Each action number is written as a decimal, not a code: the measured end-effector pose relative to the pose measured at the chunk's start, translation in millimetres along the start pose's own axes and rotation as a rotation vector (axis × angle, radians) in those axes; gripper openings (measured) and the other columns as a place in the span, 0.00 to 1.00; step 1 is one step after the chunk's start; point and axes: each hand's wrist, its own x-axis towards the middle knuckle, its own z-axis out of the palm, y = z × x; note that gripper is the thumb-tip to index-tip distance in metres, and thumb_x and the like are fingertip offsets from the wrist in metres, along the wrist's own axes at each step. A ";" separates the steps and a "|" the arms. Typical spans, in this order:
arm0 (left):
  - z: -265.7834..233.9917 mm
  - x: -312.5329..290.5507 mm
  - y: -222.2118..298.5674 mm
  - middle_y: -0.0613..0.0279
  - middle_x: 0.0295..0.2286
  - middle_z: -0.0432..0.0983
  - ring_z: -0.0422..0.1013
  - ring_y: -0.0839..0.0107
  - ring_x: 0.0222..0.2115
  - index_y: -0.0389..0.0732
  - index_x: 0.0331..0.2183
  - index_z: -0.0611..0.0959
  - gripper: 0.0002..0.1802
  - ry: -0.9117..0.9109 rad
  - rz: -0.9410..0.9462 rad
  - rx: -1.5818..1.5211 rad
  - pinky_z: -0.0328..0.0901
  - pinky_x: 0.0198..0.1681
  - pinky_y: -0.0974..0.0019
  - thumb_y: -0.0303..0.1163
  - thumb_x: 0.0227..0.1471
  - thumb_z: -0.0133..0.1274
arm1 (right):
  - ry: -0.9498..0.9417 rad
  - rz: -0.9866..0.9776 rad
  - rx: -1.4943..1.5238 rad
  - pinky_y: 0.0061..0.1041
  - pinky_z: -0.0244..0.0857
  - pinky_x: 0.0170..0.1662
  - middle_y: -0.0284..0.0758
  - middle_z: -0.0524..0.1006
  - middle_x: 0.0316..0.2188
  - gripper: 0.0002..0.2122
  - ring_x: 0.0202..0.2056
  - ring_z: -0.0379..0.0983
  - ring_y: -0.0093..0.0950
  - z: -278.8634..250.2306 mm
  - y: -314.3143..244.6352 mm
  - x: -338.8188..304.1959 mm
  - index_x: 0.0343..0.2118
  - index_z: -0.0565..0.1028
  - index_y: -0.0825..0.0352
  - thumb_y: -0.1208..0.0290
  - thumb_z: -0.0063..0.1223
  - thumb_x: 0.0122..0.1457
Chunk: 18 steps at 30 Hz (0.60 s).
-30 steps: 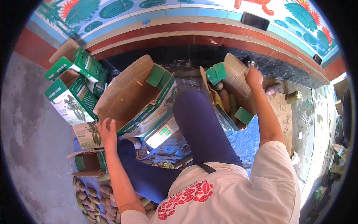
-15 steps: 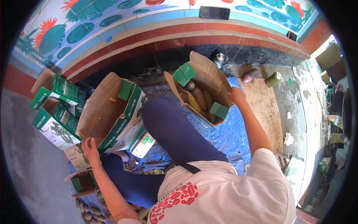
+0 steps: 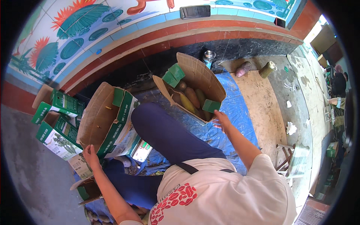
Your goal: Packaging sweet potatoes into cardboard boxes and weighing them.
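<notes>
While the left hand [image 3: 91, 153] grips the empty brown-and-green cardboard carton [image 3: 108, 122] at 9 o'clock, the right hand [image 3: 222, 120], fingers open, touches the part-filled brown cardboard box of mangoes [image 3: 195, 90] at 12.

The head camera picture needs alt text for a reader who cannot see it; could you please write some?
Seen from above, a seated person's right hand hovers open at the edge of a cardboard box of mangoes on a blue tarp. The left hand grips the lower corner of an empty box beside stacked green cartons.
</notes>
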 end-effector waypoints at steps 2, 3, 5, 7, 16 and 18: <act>0.5 1.8 -3.1 0.52 0.41 0.67 0.65 0.60 0.44 0.34 0.38 0.79 0.17 -0.007 0.006 -0.004 0.58 0.50 0.63 0.38 0.51 0.53 | -0.054 0.068 0.066 0.41 0.68 0.37 0.40 0.71 0.42 0.25 0.37 0.73 0.37 8.0 -1.4 -6.9 0.53 0.63 0.62 0.57 0.52 0.54; 0.5 2.4 -5.0 0.52 0.42 0.67 0.65 0.60 0.44 0.34 0.38 0.79 0.17 0.001 0.000 -0.015 0.58 0.50 0.63 0.38 0.51 0.53 | -0.075 0.089 0.076 0.40 0.69 0.36 0.41 0.70 0.42 0.24 0.36 0.73 0.38 11.8 -0.3 -5.7 0.53 0.61 0.62 0.59 0.50 0.55; 3.1 1.9 -2.4 0.52 0.42 0.67 0.65 0.60 0.44 0.34 0.38 0.79 0.17 0.002 -0.002 -0.027 0.58 0.50 0.63 0.38 0.51 0.53 | -0.090 0.111 0.089 0.40 0.70 0.35 0.42 0.70 0.42 0.24 0.35 0.73 0.38 11.3 3.7 2.0 0.54 0.59 0.62 0.60 0.48 0.56; 2.7 0.9 -2.4 0.52 0.42 0.67 0.65 0.60 0.44 0.34 0.37 0.79 0.17 0.007 0.001 -0.012 0.58 0.50 0.63 0.37 0.51 0.53 | -0.205 0.194 0.108 0.39 0.71 0.33 0.46 0.70 0.41 0.21 0.36 0.74 0.41 11.7 1.2 9.5 0.53 0.58 0.64 0.64 0.45 0.57; 2.2 0.4 -1.1 0.53 0.43 0.67 0.64 0.60 0.45 0.34 0.37 0.79 0.16 0.004 -0.008 0.004 0.57 0.51 0.63 0.36 0.51 0.52 | -0.187 0.296 0.116 0.40 0.74 0.28 0.50 0.74 0.33 0.18 0.31 0.77 0.44 20.1 3.7 24.7 0.48 0.59 0.74 0.65 0.34 0.61; 1.6 -3.9 9.7 0.53 0.43 0.67 0.63 0.59 0.46 0.34 0.37 0.79 0.16 -0.002 -0.021 0.013 0.57 0.51 0.63 0.37 0.51 0.52 | -0.148 0.281 0.093 0.37 0.73 0.26 0.50 0.74 0.32 0.17 0.30 0.77 0.43 19.3 -0.1 19.9 0.48 0.59 0.74 0.66 0.34 0.61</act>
